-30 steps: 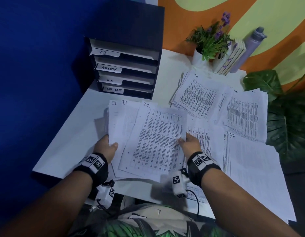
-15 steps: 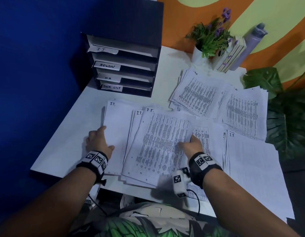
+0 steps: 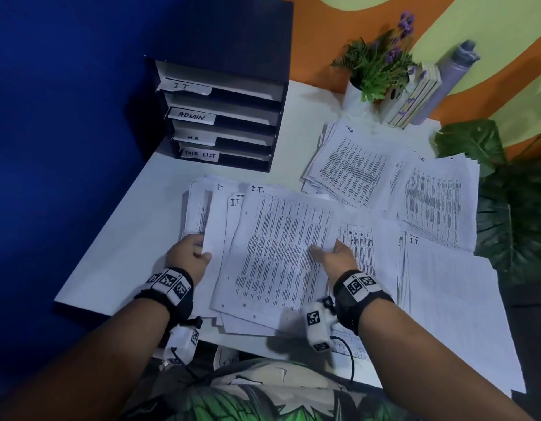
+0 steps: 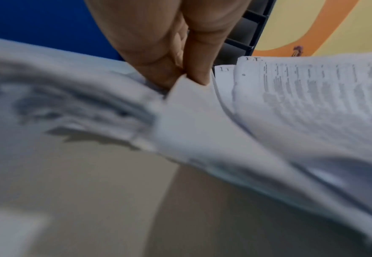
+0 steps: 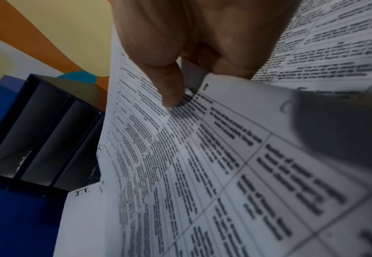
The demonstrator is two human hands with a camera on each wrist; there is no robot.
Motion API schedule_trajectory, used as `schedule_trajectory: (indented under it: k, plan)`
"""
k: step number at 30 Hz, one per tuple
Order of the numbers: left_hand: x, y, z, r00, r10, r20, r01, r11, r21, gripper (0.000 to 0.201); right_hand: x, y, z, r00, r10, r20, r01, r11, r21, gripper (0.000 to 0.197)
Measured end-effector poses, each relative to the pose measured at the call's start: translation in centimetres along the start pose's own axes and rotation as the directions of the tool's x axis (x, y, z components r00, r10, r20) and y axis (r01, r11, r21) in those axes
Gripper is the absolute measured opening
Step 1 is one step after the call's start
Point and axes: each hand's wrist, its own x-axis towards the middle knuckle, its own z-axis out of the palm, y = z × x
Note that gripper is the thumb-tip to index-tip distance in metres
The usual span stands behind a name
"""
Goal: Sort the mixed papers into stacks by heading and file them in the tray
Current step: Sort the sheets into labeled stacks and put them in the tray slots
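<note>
White laminate forms the desk [image 3: 123, 235], which fills the centre of the head view and carries everything else. At 11 o'clock on it stands the black filing tray [image 3: 248, 95], its four slots labelled, top to bottom, IT, ADMIN, H.R and TASK LIST. Loose paper covers most of the near and right-hand desk. At 6 o'clock lies the fanned I.T. stack [image 3: 278, 253], several sheets offset from one another with "I.T." handwritten at their top left corners and dense printed tables below; it is well apart from the tray. At 1 o'clock a second printed stack [image 3: 351, 168] bears a heading that appears to read H.R. At 2 o'clock lies a third stack [image 3: 436, 205], whose heading is too small to read. At 4 o'clock sits a pale sheet [image 3: 451, 314] headed I.T. At 12 to 1 o'clock, against the orange and yellow wall, stand a potted plant [image 3: 375, 65], a few upright books [image 3: 415, 98] and a grey bottle [image 3: 445, 77].

The left hand [image 3: 187, 256], at 7 o'clock, clamps the lower left edge of the stack: its wrist view shows thumb and fingers [image 4: 198, 57] pinching a paper corner. The right hand [image 3: 339, 256], at 5 o'clock, grips the stack's right edge, thumb [image 5: 171, 83] pressed on the printed top sheet with the fingers curled beneath it.
</note>
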Motion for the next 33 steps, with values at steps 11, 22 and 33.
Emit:
schedule_trajectory:
  k: [11,22,33]
  plan:
    - [-0.3,0.4,0.9,0.993,0.004,0.114,0.019,0.978,-0.207,0.027,-1.4,-1.9,0.6,0.999,0.024,0.024,-0.024,0.999,0.022,0.063]
    - [0.0,1.5,0.2,0.996,0.073,-0.056,-0.043,0.908,0.416,0.055,-1.7,-2.3,-0.1,0.998,-0.048,-0.048,0.04,0.988,-0.149,0.02]
    - [0.7,-0.1,-0.1,0.983,0.116,-0.142,-0.082,0.97,0.228,0.065,-2.1,-2.0,-1.0,0.992,-0.032,-0.126,0.02,0.996,-0.091,0.028]
